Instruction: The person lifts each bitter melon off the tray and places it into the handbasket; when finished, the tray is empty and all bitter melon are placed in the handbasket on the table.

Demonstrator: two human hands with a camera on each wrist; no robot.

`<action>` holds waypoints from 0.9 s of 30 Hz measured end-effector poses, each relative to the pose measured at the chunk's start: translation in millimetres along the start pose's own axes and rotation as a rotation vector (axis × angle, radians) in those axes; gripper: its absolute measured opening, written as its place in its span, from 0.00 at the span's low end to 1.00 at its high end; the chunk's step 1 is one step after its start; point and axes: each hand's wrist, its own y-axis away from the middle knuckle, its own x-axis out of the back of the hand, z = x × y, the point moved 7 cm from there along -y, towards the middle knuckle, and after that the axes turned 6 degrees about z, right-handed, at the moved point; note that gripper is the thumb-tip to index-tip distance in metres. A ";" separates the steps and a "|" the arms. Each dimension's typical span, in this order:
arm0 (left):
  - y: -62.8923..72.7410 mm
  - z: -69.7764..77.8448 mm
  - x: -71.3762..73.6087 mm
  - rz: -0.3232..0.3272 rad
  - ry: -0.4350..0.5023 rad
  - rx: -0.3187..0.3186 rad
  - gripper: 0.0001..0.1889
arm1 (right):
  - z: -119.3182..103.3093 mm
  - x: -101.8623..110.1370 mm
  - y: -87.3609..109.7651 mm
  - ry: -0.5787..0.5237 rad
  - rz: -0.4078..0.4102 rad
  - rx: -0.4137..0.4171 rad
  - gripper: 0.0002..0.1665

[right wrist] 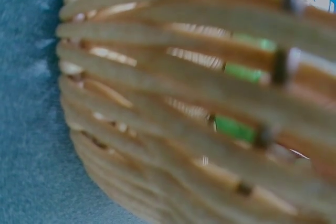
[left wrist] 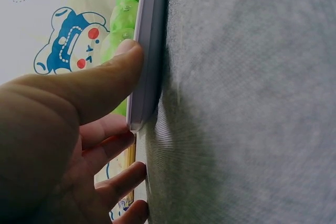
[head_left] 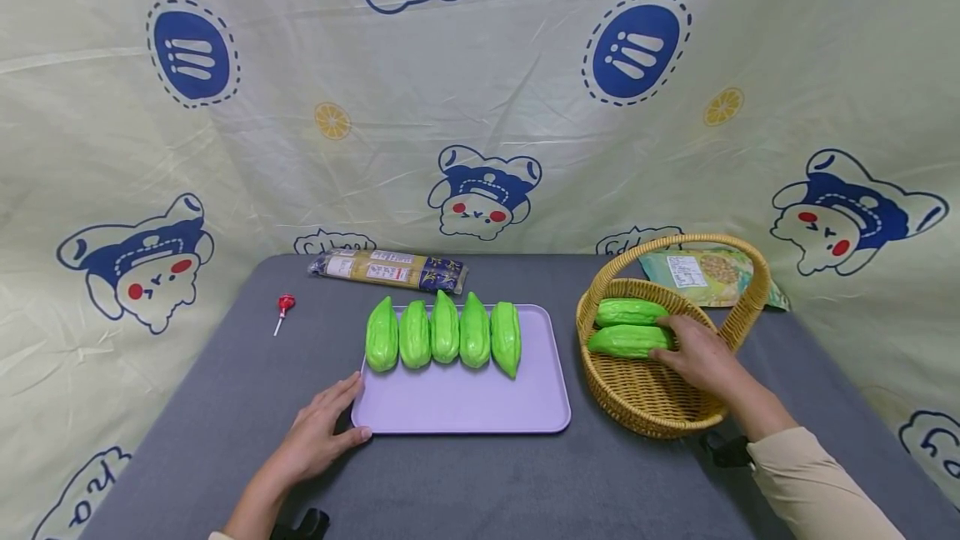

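My right hand reaches into a woven basket, its thumb and fingers gripping the right end of the nearer of two green bitter melons. The other melon lies just behind it. In the right wrist view the basket's wall hides most of the hand; green shows through the gaps. My left hand holds the front left corner of a purple tray, thumb against its front edge and fingers at the left side. Several bitter melons stand in a row along the tray's back.
A noodle packet lies behind the tray. A red lollipop is to the left. Behind the basket, partly under its raised handle, lies a green food bag. A printed cloth backdrop hangs beyond the grey table.
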 end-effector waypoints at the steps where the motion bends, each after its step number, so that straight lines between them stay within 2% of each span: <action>1: 0.0 -0.1 0.0 0.000 0.000 0.001 0.38 | -0.4 -0.2 -0.1 0.002 0.000 0.000 0.32; 12: 0.3 -0.1 -0.1 -0.001 -0.002 0.002 0.38 | 1.0 -2.5 -1.8 0.016 -0.001 -0.020 0.33; 27: -0.2 -0.8 -0.7 0.000 0.001 -0.002 0.37 | 0.6 -3.5 -2.3 0.013 -0.023 -0.004 0.36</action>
